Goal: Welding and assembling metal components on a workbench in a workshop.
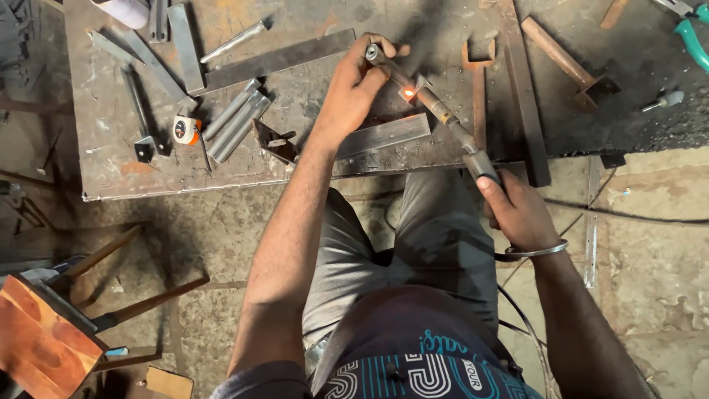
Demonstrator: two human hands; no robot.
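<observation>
My right hand (517, 210) grips the dark handle of a long welding tool (450, 122) that slants up and left over a rusty steel work plate (111, 170). My left hand (354, 89) is closed on the tool's far end, fingers pinching its tip. A small orange glow (408, 94) shows on a metal piece just under the tool's shaft, beside a flat steel bar (388, 135) lying below my left wrist. A metal bangle sits on my right wrist. My grey-trousered knees are below the plate's near edge.
Flat bars and angle irons (236, 122) lie scattered on the plate's left half, with an orange-and-white tape measure (186, 129). A long flat bar (277, 59) lies further back. Wooden-handled hammers (148, 303) rest on the floor at left. Teal-handled pliers (693, 41) are top right; a cable (628, 214) runs right.
</observation>
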